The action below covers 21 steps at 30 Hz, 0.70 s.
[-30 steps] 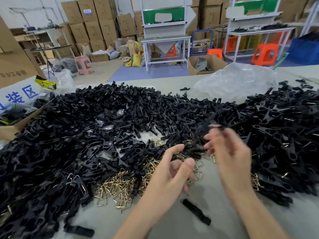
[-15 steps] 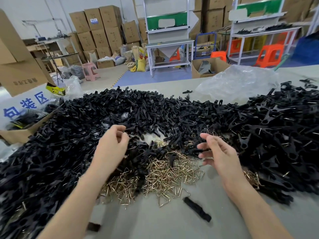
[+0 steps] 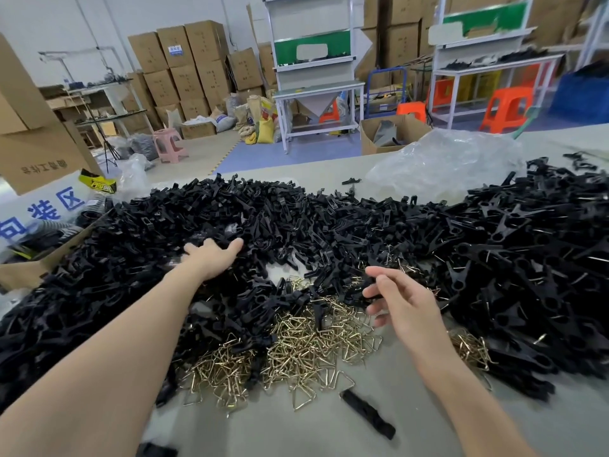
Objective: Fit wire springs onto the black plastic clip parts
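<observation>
Tabletop (image 3: 296,430) clip parts (image 3: 296,219) lie under spread left fingers (image 3: 234,244); right fingers (image 3: 384,278) hang loose above springs (image 3: 306,341)

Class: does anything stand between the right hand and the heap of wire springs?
Nothing visible blocks it. The right hand hangs open just beside the wire springs, which lie mostly uncovered; a few black clip parts lie over the heap's far edge.

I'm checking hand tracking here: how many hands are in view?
2. The left hand rests on the black clip parts, farther out; the right hand is nearer, by the wire springs. Neither is hidden.
</observation>
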Each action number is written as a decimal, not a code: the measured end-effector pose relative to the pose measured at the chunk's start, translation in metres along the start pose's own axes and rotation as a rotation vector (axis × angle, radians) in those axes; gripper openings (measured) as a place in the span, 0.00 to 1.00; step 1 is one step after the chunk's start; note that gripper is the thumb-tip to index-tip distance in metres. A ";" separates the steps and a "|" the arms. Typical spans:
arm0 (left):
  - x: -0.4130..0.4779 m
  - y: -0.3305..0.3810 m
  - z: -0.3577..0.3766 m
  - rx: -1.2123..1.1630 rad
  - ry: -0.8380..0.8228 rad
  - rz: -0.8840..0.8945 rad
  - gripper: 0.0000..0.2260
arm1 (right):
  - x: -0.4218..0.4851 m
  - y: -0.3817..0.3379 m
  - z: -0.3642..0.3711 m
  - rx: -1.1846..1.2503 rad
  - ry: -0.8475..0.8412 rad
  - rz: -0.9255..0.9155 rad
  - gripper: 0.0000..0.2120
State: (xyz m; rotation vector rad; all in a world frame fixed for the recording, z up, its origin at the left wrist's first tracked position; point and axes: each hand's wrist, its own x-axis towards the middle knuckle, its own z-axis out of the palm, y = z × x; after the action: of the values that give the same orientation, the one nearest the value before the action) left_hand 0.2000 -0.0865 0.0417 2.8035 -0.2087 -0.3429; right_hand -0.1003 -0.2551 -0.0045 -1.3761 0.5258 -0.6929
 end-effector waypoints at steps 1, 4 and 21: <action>-0.001 0.009 0.004 -0.037 0.018 0.024 0.43 | 0.001 0.001 0.000 0.005 0.002 -0.002 0.12; -0.001 0.037 0.016 -0.106 0.026 0.135 0.47 | 0.004 0.003 -0.001 0.034 0.026 -0.004 0.12; -0.032 0.103 0.047 0.136 -0.169 0.560 0.47 | 0.002 0.006 -0.002 -0.133 0.006 -0.042 0.13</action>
State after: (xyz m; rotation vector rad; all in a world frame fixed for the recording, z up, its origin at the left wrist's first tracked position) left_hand 0.1466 -0.1910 0.0382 2.6897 -1.0594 -0.4361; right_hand -0.0993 -0.2578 -0.0109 -1.5130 0.5578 -0.7063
